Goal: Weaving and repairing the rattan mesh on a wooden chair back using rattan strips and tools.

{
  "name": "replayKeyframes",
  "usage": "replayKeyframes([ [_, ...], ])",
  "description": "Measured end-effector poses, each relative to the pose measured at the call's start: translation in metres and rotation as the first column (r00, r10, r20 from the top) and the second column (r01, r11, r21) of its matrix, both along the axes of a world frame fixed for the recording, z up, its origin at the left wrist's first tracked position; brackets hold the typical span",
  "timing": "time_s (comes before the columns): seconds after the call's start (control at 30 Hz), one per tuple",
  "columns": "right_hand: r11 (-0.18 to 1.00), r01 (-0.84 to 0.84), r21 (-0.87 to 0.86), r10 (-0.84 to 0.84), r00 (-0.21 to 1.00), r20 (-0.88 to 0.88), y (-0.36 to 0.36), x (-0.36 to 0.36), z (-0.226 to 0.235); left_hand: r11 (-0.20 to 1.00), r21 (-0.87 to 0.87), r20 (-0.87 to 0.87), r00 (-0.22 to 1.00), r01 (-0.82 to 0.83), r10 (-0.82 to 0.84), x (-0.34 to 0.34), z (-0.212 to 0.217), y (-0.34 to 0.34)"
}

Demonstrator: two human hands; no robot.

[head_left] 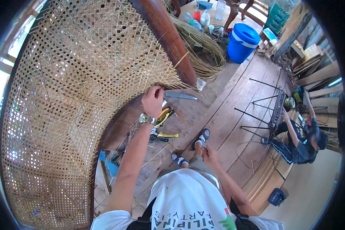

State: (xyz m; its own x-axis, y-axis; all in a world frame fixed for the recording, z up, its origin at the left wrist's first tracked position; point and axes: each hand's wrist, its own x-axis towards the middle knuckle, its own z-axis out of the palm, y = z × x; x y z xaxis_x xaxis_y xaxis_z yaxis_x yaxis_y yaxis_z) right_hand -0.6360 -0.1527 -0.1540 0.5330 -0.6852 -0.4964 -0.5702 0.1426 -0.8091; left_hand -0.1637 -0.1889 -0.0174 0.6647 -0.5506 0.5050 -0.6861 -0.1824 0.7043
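A large sheet of woven cane webbing (76, 88) fills the left side, stretched within a curved brown wooden frame (166, 34). Its loose strand ends come to a point at the lower right corner. There my left hand (153, 101), with a metal watch at the wrist, has its fingers closed on the webbing's edge. A knife (180, 96) lies just right of that hand. Below it are yellow-and-black pliers (165, 115) and a yellow-handled cutting tool (166, 135). My right hand (211, 157) is low by my thigh, fingers curled round something small I cannot make out.
A coil of cane strips (203, 50) lies beyond the frame, beside a blue lidded bucket (239, 48) and several bottles (205, 18). At the right, a person (306, 142) sits near a thin-legged metal stand (276, 111). Wood scraps (318, 65) are stacked behind.
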Motion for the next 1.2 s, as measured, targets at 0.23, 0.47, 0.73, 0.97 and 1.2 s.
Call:
replayKeyframes([
  [0.23,0.994,-0.043,-0.104,0.041,0.999,-0.019,0.005,-0.003,-0.011,0.997,-0.071,0.174,0.985,0.015,-0.003,0.01,0.004,0.012],
  [0.47,0.977,-0.097,-0.188,0.093,0.995,-0.028,0.024,-0.012,-0.058,0.998,0.036,0.21,0.976,0.057,-0.063,0.034,0.007,0.019],
  [0.73,0.991,-0.126,-0.054,0.123,0.991,-0.06,0.03,0.048,0.0,0.992,0.124,0.204,0.978,0.024,-0.049,0.044,0.009,0.035],
  [0.97,0.995,-0.019,-0.101,0.032,0.991,0.127,0.039,0.116,0.018,0.997,0.041,-0.165,0.985,0.063,-0.056,0.028,-0.004,0.097],
  [1.2,0.74,-0.403,-0.538,0.55,0.823,0.141,0.107,0.215,-0.01,0.991,0.072,-0.997,0.007,0.109,0.072,-0.117,-0.081,0.285],
])
